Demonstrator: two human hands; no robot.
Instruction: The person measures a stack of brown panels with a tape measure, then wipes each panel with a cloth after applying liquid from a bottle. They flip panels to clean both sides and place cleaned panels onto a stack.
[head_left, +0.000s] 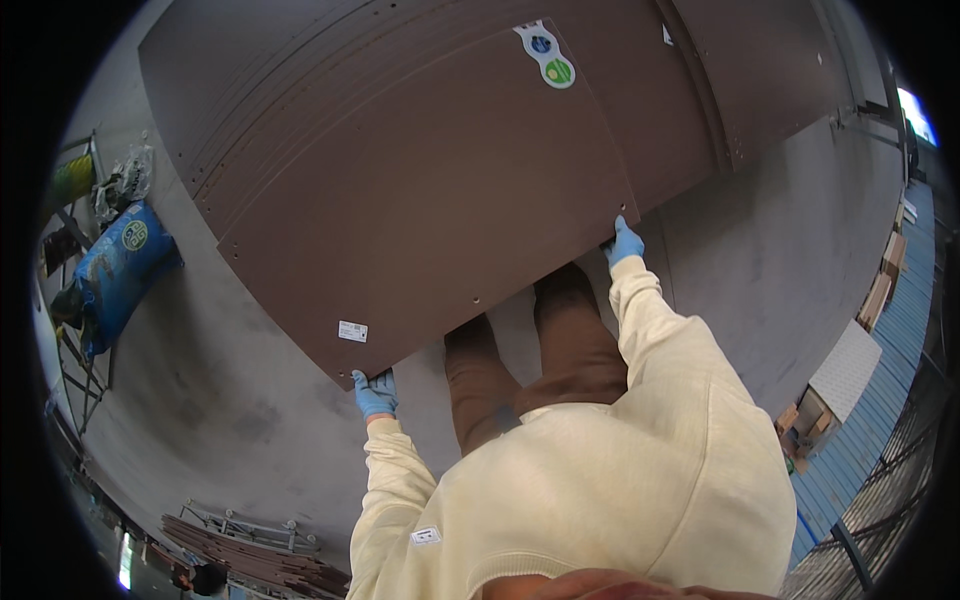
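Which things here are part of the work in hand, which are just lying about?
In hand:
left hand and right hand, blue-gloved, each at a near corner of the top brown panel
stack of brown panels beneath it

Lying about:
blue sack
metal rack
pile of dark boards
cardboard boxes

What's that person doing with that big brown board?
A person in a cream sweatshirt and blue gloves is bent over a big dark brown board. The left hand grips its near left corner, and the right hand grips its near right corner. The board lies on top of a stack of similar brown boards on the grey floor. A blue sack leans by a rack on the left, and more brown strips lie behind the person.
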